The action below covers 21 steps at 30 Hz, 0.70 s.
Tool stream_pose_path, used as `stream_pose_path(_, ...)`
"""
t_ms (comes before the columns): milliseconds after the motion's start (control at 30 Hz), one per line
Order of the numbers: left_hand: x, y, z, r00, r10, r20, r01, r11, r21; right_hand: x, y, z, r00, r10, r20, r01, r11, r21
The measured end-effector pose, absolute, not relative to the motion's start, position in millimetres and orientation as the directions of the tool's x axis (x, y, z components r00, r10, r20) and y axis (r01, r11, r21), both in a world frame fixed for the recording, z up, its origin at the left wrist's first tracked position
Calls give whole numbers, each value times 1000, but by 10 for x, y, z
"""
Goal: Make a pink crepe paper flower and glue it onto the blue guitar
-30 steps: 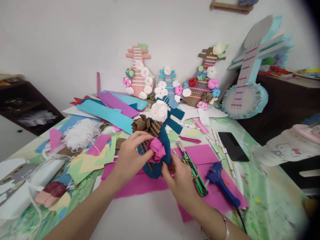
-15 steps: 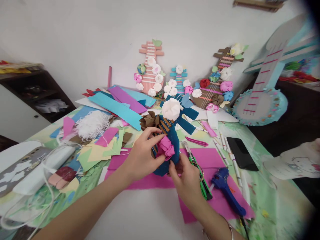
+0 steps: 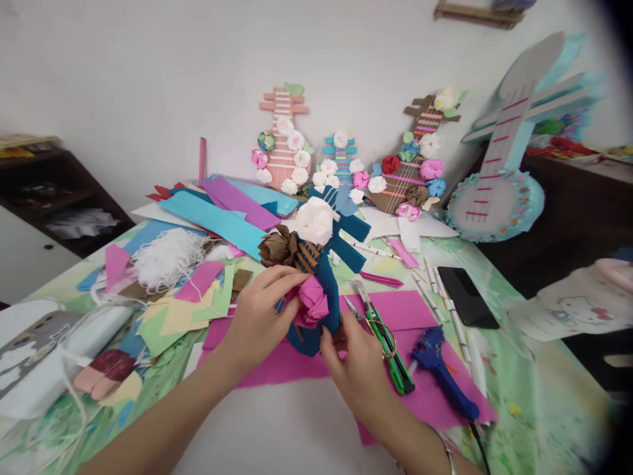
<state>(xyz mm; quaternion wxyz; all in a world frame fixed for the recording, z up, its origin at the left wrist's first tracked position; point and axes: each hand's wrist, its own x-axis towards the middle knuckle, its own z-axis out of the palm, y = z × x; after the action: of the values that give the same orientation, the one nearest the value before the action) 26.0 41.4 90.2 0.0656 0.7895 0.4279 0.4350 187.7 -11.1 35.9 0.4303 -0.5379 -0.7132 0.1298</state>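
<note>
A small dark-blue paper lute (image 3: 327, 280) is held up in front of me, tilted, with its pegs towards the back right. My left hand (image 3: 260, 316) is closed on a pink paper flower (image 3: 314, 302) that sits against the lute's body. With thumb and fingers, my right hand (image 3: 359, 356) grips the lute's lower right edge. Near the lute's neck are a white paper flower (image 3: 315, 220) and a brown paper flower (image 3: 278, 247). My left fingers hide part of the strings and the body's left side.
Right of my right hand lie a green box cutter (image 3: 390, 353), scissors (image 3: 383, 336) and a blue glue gun (image 3: 442, 373) on pink paper (image 3: 366, 422). A phone (image 3: 467, 297) and bottle (image 3: 573, 303) stand farther right. White yarn (image 3: 168, 258) and paper scraps (image 3: 180, 310) cover the left.
The view has turned slightly right, so everything appears farther left. The lute has tipped a little towards me; both hands keep their hold.
</note>
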Motion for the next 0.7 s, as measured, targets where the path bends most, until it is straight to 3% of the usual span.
stream_pose_path(167, 243, 429, 914, 199, 775, 600, 546, -596, 589, 1851, -141, 355, -75, 860, 504, 672, 418, -612)
stream_pose_path(333, 228, 433, 889, 117, 773, 624, 510, -586, 630, 1830, -174, 362, -117, 857, 501, 668, 441, -600)
stream_pose_path(500, 234, 394, 867, 67, 758, 649, 536, -575, 618, 1823, -192, 363, -131, 834, 536, 683, 468, -561)
stream_pose_path(700, 280, 379, 869, 56, 714, 698, 596, -585, 550, 1819, -196, 351, -139, 847, 512, 651, 468, -597)
